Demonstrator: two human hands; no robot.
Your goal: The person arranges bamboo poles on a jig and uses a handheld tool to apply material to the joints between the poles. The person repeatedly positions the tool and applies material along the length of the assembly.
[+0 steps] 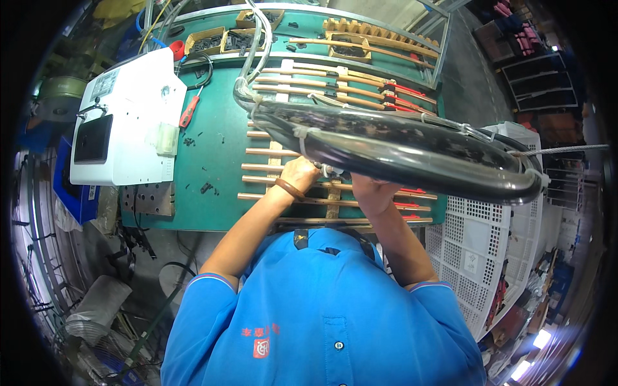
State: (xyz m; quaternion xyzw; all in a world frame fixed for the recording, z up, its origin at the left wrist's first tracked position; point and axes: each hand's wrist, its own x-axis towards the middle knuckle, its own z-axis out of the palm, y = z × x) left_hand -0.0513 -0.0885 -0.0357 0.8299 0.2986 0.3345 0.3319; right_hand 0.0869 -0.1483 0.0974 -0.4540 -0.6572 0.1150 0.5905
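Over the row of copper-coloured tubes point(261, 167) on the green table, my left hand point(301, 175) is closed, its fingertips at a small metallic and whitish part point(329, 170). What it grips is too small to name. A brown bracelet point(290, 189) circles that wrist. My right hand point(373, 192) is just to the right of this part, its fingers hidden under a thick black hose bundle point(412, 151) that hangs across the view. The tubes lie side by side on pale wooden strips point(333, 199); several have red pieces point(412, 206) at their right ends.
A white machine point(129, 122) with a dark screen stands at the left. Beside it lies a red-handled screwdriver point(189, 112). Cardboard boxes point(206, 41) of black parts sit along the far side. White perforated crates point(473, 257) stand at the right of the green table point(206, 212).
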